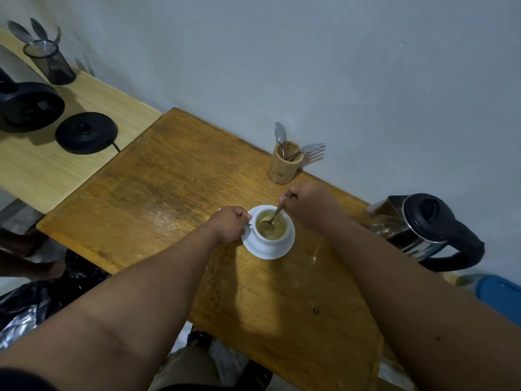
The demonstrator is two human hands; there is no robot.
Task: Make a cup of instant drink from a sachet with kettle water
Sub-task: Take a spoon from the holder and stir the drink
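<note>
Stir gently: your left hand (229,228) grips the cup (269,231) handle near the tabletop's (169,179) far edge, while your right hand (307,204) pinches the spoon (272,218).

You look down through dim, flat indoor light that leaves a pale glare on the wooden table (166,218), soft shadows under the cup (270,230) and kettle (423,230), wide-angle bending at the edges, and blur on the forearms nearest you.
</note>
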